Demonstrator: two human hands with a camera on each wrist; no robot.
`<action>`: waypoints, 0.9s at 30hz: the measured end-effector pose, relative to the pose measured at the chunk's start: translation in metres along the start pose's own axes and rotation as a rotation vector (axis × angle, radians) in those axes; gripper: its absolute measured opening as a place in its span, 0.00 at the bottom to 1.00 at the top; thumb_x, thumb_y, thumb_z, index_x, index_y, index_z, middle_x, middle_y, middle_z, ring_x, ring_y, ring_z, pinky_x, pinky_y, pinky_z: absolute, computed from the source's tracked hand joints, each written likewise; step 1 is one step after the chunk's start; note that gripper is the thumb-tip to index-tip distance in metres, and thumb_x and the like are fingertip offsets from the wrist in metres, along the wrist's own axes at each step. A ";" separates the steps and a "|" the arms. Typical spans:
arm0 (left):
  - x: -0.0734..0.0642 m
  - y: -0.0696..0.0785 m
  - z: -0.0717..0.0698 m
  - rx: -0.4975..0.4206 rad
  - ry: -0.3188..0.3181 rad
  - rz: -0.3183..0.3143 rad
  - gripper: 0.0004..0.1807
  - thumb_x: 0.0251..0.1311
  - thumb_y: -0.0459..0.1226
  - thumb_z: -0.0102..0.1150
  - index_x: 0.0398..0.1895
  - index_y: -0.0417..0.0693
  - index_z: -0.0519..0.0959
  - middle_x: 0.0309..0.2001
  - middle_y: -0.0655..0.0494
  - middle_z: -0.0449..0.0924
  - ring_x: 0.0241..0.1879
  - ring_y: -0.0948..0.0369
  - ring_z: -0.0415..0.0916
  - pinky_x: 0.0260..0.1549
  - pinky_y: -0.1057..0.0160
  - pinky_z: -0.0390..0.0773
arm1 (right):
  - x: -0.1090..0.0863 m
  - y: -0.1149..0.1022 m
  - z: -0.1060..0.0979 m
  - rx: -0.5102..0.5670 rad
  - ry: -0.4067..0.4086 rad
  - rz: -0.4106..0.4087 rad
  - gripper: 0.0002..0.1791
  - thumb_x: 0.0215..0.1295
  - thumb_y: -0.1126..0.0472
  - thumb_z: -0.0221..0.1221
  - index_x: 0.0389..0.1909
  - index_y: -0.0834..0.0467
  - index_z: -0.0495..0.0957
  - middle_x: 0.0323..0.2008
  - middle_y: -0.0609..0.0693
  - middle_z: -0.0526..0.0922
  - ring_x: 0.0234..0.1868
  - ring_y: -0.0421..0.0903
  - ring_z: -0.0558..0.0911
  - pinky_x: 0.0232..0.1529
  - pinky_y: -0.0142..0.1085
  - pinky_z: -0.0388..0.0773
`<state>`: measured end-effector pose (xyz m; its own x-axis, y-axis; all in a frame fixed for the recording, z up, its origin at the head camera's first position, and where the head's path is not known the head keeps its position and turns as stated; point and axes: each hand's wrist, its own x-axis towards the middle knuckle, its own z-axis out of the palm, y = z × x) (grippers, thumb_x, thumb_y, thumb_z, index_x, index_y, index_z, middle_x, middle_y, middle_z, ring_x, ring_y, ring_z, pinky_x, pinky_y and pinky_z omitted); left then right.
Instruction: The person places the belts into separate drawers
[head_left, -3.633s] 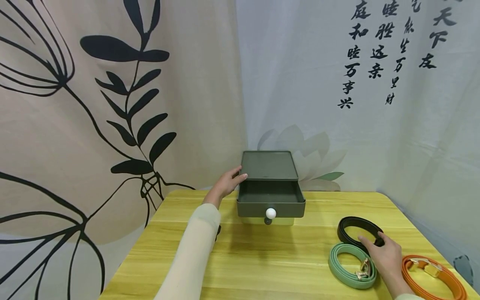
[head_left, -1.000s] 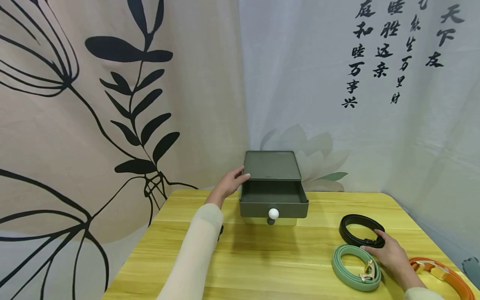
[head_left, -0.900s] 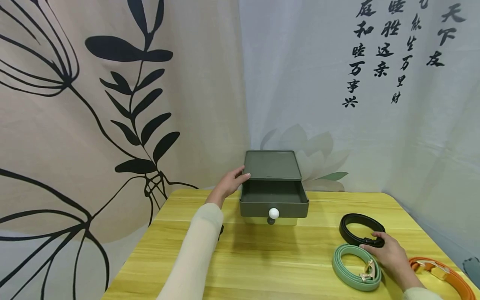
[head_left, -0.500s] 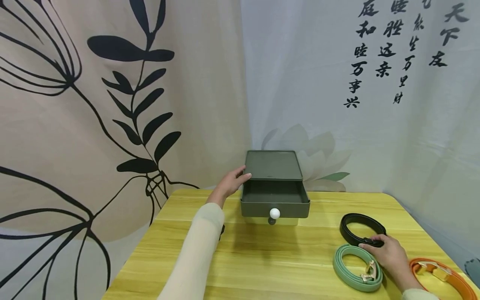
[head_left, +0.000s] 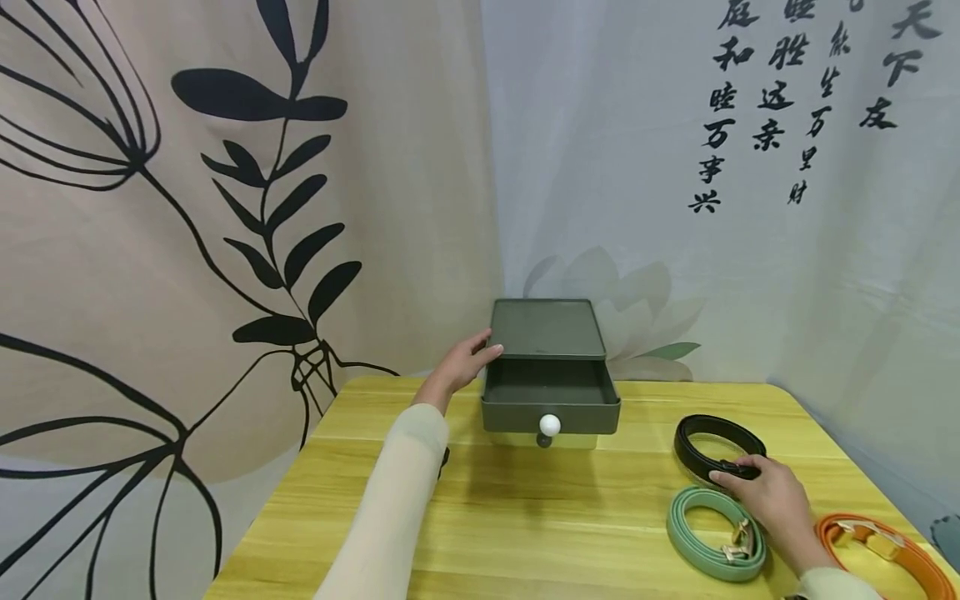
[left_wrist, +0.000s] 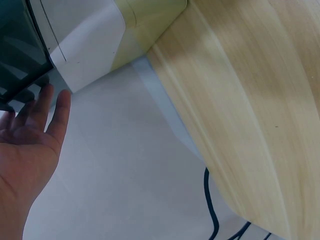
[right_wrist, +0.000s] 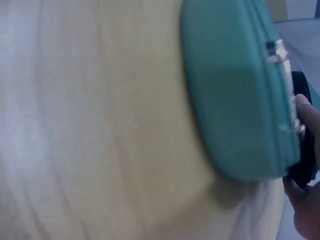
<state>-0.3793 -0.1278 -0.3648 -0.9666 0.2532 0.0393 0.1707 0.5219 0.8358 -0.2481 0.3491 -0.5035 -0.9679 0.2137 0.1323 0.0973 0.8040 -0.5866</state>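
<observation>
My left hand (head_left: 459,367) rests with extended fingers against the left side of a dark grey drawer box (head_left: 547,327). Its drawer (head_left: 502,418), with a white knob (head_left: 550,426), is pulled out, and no contents show inside. In the left wrist view the fingers of the left hand (left_wrist: 25,155) reach up to the box's lower edge. On the right, my right hand (head_left: 776,500) pinches the near side of a coiled black belt (head_left: 688,457) between thumb and fingers. A coiled green belt (head_left: 684,533) with a gold buckle lies just in front of it.
A coiled orange belt (head_left: 921,567) with a gold buckle lies to the right of my right forearm. Everything stands on a yellow wooden table (head_left: 592,517). A printed curtain (head_left: 420,208) hangs behind the table's far edge.
My right hand has taken hold of the black belt and shifted it slightly up and left, away from the green belt. The left hand stays at the box.
</observation>
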 end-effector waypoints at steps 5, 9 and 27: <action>-0.001 0.000 -0.001 0.001 -0.006 0.002 0.38 0.72 0.56 0.49 0.80 0.58 0.52 0.77 0.52 0.52 0.74 0.51 0.53 0.66 0.47 0.64 | 0.002 -0.012 -0.004 0.020 0.003 -0.003 0.46 0.56 0.30 0.64 0.53 0.69 0.77 0.53 0.75 0.76 0.49 0.73 0.76 0.41 0.58 0.74; -0.001 -0.001 -0.001 0.000 -0.011 0.002 0.38 0.72 0.56 0.49 0.80 0.58 0.52 0.77 0.52 0.51 0.75 0.51 0.52 0.67 0.46 0.63 | 0.004 -0.022 -0.006 0.030 0.023 -0.021 0.44 0.56 0.31 0.65 0.53 0.69 0.77 0.53 0.74 0.76 0.49 0.73 0.75 0.41 0.58 0.73; 0.001 -0.001 0.000 0.001 -0.009 0.001 0.39 0.71 0.57 0.49 0.80 0.58 0.52 0.77 0.53 0.52 0.75 0.51 0.52 0.67 0.46 0.62 | 0.008 -0.070 -0.030 0.039 0.130 -0.190 0.38 0.58 0.37 0.68 0.51 0.69 0.79 0.53 0.74 0.77 0.46 0.71 0.77 0.36 0.56 0.76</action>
<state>-0.3808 -0.1282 -0.3651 -0.9648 0.2607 0.0351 0.1716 0.5225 0.8352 -0.2556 0.3115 -0.4372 -0.9298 0.1324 0.3433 -0.0949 0.8152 -0.5714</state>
